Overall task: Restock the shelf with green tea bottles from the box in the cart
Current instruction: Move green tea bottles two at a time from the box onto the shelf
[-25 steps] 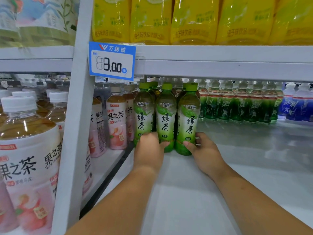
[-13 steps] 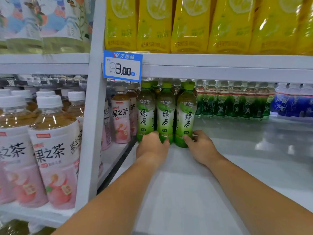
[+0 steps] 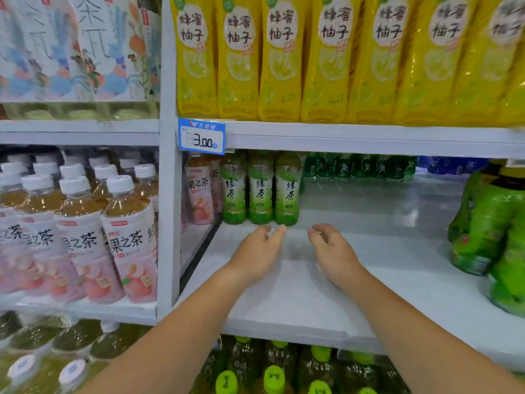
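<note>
We are off the three green tea bottles (image 3: 260, 191): the grip that both hands had on their bases a moment ago is gone, and the left hand (image 3: 255, 253) and the right hand (image 3: 333, 251) hover just in front of them, fingers loose and spread, holding nothing. The left fingertips sit right at the base of the rightmost bottle; whether they brush it we cannot tell. The bottles stand upright in a tight row at the back left of the shelf (image 3: 383, 251), just beside the peach tea bottles (image 3: 199, 191), labels facing out. We judge this batch placed. The shelf to their right is mostly bare, so more bottles are needed. The box and cart are out of view, though a blurred green pack (image 3: 491, 223) sits at the right edge.
</note>
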`<state>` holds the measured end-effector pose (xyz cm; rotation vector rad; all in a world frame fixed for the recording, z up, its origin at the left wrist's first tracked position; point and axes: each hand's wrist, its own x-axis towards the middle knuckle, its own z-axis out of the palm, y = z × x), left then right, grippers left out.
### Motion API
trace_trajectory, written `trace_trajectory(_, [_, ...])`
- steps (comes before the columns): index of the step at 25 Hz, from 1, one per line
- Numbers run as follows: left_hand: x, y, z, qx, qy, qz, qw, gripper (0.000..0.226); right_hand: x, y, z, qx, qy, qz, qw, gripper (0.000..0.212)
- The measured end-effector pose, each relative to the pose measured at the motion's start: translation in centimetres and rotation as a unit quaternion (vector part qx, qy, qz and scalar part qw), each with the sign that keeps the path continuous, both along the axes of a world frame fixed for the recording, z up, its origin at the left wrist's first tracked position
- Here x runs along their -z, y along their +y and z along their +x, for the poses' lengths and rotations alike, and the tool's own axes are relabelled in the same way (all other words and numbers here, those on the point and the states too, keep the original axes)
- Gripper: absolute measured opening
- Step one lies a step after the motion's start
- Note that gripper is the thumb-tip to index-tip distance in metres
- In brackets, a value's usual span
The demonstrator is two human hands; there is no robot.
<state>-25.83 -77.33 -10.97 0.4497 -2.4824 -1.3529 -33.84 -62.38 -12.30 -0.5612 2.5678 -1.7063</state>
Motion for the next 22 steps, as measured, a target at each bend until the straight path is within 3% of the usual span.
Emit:
trace_trajectory(11, [-6.8,8.1,11.1,0.016,-0.189,0.132,0.973,0.057,-4.7,9.5,11.2,-0.005,-0.204,0.089,0.975,0.038])
trace_trajectory(22, [-19.2,16.0,23.1,0.043,-0.339,0.209,0.916,0.050,-18.0,21.9,24.4,0.100,-0.378,0.100,0.915,0.040])
